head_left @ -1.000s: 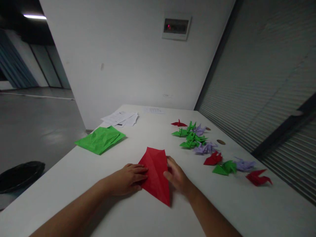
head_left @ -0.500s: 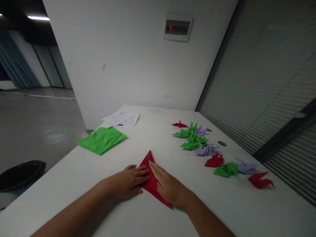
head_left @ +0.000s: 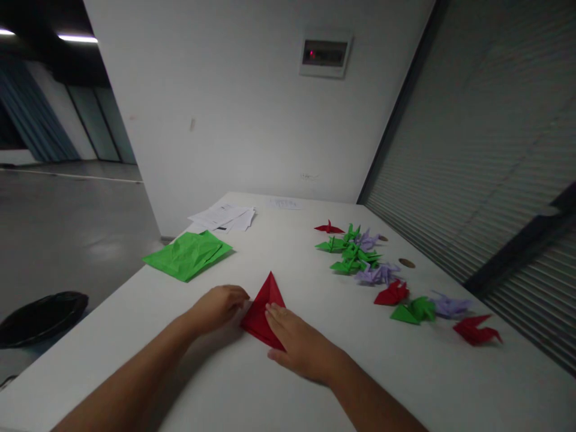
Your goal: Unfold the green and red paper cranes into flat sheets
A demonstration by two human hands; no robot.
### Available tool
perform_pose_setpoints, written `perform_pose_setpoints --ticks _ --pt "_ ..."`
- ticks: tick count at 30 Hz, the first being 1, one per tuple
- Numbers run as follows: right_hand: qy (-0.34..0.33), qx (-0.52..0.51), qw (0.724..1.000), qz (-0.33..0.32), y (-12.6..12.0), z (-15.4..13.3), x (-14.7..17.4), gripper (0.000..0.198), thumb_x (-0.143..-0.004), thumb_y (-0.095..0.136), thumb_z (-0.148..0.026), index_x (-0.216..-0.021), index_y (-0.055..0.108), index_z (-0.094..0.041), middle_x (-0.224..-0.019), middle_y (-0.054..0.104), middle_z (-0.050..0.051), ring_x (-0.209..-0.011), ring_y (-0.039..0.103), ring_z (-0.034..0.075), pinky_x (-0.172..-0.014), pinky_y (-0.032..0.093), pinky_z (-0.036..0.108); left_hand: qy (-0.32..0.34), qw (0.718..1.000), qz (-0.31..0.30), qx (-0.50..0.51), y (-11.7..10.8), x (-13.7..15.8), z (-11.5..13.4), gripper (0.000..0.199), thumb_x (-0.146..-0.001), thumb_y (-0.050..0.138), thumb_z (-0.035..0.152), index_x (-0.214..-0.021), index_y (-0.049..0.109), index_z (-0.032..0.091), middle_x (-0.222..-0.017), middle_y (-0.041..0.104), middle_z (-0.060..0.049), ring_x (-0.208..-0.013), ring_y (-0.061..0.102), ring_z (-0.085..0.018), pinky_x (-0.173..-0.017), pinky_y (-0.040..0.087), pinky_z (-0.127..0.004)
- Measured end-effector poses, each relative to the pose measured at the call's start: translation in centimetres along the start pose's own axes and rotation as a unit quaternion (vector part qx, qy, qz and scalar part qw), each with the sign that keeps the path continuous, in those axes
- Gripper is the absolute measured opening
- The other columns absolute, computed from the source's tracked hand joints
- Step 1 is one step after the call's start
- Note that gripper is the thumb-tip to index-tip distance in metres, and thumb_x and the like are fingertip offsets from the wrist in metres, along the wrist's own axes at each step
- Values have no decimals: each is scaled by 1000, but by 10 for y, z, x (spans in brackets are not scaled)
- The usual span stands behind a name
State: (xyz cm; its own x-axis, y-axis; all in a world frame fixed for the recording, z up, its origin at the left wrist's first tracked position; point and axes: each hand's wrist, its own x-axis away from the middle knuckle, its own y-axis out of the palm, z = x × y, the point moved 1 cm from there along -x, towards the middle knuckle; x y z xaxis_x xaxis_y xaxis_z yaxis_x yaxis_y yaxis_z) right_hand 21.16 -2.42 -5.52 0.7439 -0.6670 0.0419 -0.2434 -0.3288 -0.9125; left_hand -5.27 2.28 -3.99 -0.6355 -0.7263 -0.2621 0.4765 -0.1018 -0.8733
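Observation:
A folded piece of red paper (head_left: 261, 317) lies on the white table in front of me, its pointed tip facing away. My right hand (head_left: 299, 345) rests flat over the paper's right part, fingers stretched out and pressing on it. Beside the paper's left edge is my left hand (head_left: 221, 307), its fingers curled together; whether anything is between the fingertips is hidden. The lower right part of the paper is covered by my right hand.
Green paper sheets (head_left: 189, 255) lie at the table's left edge, with printed white papers (head_left: 222, 217) behind. Several folded paper cranes, among them a red crane (head_left: 477, 330) and a green crane (head_left: 413, 311), line the right side. A black-lined bin (head_left: 42, 319) stands on the floor at left.
The red paper now shows a broader shape, with its lower left part spread out. My left hand has lifted off it and curled, moving left; my right hand has slid down and left slightly.

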Motion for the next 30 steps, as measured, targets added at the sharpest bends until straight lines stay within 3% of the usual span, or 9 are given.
perform_pose_setpoints --ticks 2,4,8,10,13,17,22,30 --pt "-3 1 1000 -7 0 0 0 85 -98 60 -52 -163 27 -8 -171 16 18 -159 17 30 -131 16 44 -56 995 77 -14 1 -1 -4 31 -90 48 4 -93 75 18 -91 78 -8 -85 73 -20 -80 57 -29" --pt "-5 0 1000 -9 1 2 1 89 -97 61 -57 -163 27 -9 -171 15 18 -159 16 31 -131 15 45 -51 994 95 0 5 -2 -1 34 -91 45 4 -102 75 18 -97 78 -8 -89 74 -20 -83 57 -30" --pt "-45 -6 999 -1 -2 1 1 97 -91 64 -65 -162 29 -8 -169 24 21 -158 22 32 -131 14 45 59 998 6 30 20 -6 13 41 -97 46 9 -130 68 21 -140 67 -10 -133 60 -24 -115 46 -43" --pt "-80 -9 997 8 -4 -2 1 88 -95 61 -63 -159 38 -8 -165 36 21 -155 29 31 -131 13 44 89 995 -36 22 25 -7 18 42 -101 47 15 -139 63 23 -152 57 -11 -145 49 -26 -123 36 -49" --pt "-99 -9 995 10 -7 -7 1 64 -104 50 -53 -151 51 -10 -154 53 19 -149 41 26 -131 13 41 97 992 -86 5 32 -7 19 47 -104 49 22 -151 52 24 -158 51 -13 -149 43 -29 -125 32 -52" --pt "-80 9 996 22 -11 -9 1 52 -105 51 -42 -149 53 -14 -153 56 14 -149 41 24 -130 14 44 74 991 -108 -29 38 -6 12 54 -103 48 20 -156 44 27 -159 49 -11 -148 45 -28 -126 29 -52" --pt "-20 32 999 26 -12 1 3 55 -106 50 -41 -151 52 -9 -156 51 19 -149 42 27 -130 18 45 25 990 -113 -83 41 -5 5 56 -99 60 33 -154 49 27 -163 42 -13 -150 42 -34 -122 33 -55" --pt "59 30 997 50 -5 21 5 61 -103 54 -42 -151 50 -5 -159 43 20 -151 39 29 -127 29 42 -23 984 -108 -141 44 -4 3 62 -99 57 48 -156 45 26 -165 37 -19 -150 39 -38 -121 33 -60"
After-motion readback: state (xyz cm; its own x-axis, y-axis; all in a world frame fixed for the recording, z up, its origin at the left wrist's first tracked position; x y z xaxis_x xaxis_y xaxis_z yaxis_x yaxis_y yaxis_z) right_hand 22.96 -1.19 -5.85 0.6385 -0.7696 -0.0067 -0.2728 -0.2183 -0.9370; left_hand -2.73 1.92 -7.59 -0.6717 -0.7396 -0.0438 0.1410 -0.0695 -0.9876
